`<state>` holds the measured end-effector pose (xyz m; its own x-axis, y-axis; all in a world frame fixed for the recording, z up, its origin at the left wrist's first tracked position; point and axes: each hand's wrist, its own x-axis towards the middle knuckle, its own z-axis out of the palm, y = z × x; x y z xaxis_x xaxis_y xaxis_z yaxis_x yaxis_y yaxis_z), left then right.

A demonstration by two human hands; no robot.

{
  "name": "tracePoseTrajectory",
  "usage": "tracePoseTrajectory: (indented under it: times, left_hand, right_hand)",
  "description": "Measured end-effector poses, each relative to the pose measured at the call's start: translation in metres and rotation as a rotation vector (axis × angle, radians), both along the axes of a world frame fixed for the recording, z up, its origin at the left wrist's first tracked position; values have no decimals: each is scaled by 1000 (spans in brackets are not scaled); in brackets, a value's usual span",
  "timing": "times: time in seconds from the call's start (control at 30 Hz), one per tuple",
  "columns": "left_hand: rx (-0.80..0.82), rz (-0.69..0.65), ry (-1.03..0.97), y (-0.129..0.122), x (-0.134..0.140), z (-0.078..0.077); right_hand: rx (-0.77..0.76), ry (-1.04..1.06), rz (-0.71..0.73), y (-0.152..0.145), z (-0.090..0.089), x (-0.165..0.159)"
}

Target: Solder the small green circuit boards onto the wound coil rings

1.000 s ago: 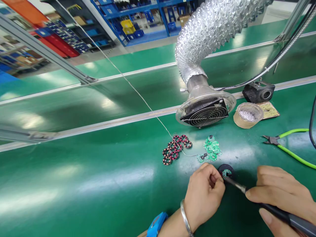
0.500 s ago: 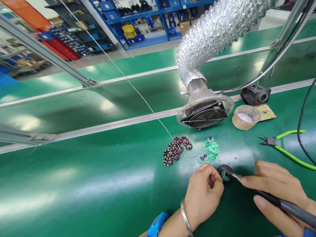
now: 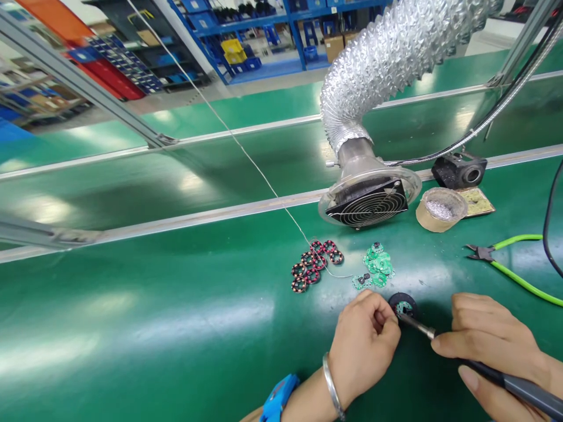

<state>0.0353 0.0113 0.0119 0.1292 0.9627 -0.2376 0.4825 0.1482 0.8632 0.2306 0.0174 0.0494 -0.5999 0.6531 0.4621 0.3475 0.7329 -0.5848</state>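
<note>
A small black round part (image 3: 411, 302) with a green circuit board inside lies on the green worktop. My left hand (image 3: 367, 346) is pinched against its left edge; what the fingertips grip is hidden. My right hand (image 3: 497, 346) is closed around the handle of a soldering iron (image 3: 486, 372), whose metal tip reaches onto the board close to my left fingertips. Beyond my left hand lie several red and black ring coils (image 3: 312, 276) and a pile of small green circuit boards (image 3: 379, 264). A thin strand of solder wire (image 3: 292, 225) hangs down, its end between coils and boards.
A fume extractor (image 3: 369, 205) with a silver duct (image 3: 365, 82) hangs over the worktop's back edge. Right of it stand a round tub (image 3: 435, 220), a yellowish sponge tray (image 3: 479, 202) and a black iron stand (image 3: 461, 170). Green-handled cutters (image 3: 484, 253) lie beyond my right hand.
The soldering iron's tip has shifted left and toward me on the round part, uncovering more of the board. My left hand stays pinched in nearly the same place.
</note>
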Motion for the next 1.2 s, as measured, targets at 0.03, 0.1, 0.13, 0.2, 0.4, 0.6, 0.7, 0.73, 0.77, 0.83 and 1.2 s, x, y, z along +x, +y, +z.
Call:
tracePoseTrajectory:
  times: [0.03,0.1,0.13,0.2,0.4,0.6,0.7,0.73,0.77,0.83,1.2]
  left_hand:
    - [-1,0,0,0,0,0]
    - [-8,0,4,-1,0,0]
    - [-11,-1,6,-1,1,0]
    - [-15,-2,8,-1,1,0]
    - [-10,1,15,-1,1,1]
    - [-25,-6,27,0,1,2]
    - [-22,-5,26,0,1,1]
    - [-21,-5,26,0,1,1]
    - [-21,-4,28,0,0,1]
    - [-21,-2,28,0,0,0]
    - [-22,-4,35,0,1,0]
  right_hand:
    - [1,-2,7,0,0,0]
    - [3,-28,28,1,0,1]
    - [2,-45,35,1,-1,2]
    - [3,-57,32,1,-1,3]
    - [-10,-25,17,-2,-1,1]
    - [-13,-25,11,-2,-2,3]
    - [-9,-6,0,1,-1,5]
    - [-12,-4,0,1,0,6]
    - [-15,-3,-1,2,1,6]
    - [-23,-3,2,3,3,6]
    - [-144,211,-163,-7,-17,-1]
